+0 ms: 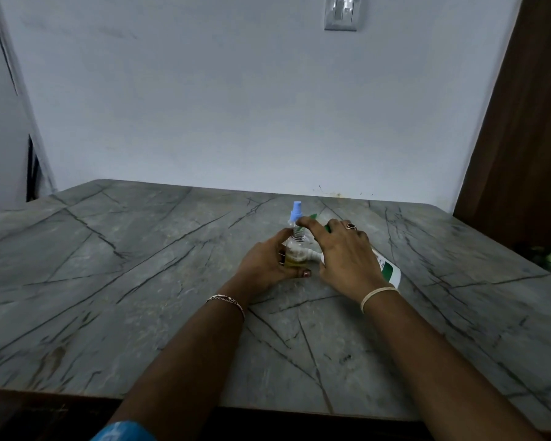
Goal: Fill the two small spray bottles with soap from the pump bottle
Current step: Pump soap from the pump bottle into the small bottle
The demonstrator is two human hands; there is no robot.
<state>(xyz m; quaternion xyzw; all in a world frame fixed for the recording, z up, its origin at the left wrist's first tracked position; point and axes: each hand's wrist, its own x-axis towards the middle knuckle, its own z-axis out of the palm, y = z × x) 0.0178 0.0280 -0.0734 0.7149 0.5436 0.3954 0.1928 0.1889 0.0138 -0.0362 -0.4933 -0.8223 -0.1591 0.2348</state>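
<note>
On grey veined table [140, 249] against white wall [236, 106], light switch [342, 12] above

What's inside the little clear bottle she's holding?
The small spray bottle, open at its threaded neck, holds yellowish liquid low down, with a clear part above. The left hand covers its left side and base, so the exact level is hidden.

Left hand [264, 265]: bare forearm; thin silver chain bracelet [226, 300] at the wrist; dark polish on one visible fingernail [306, 274]. Blue sleeve [123, 431] with pale markings shows at the bottom edge of the view.

Right hand [347, 256]: bare forearm; pale plain band [377, 297] around the wrist; ring with a dark stone [351, 226] on one finger.
</note>
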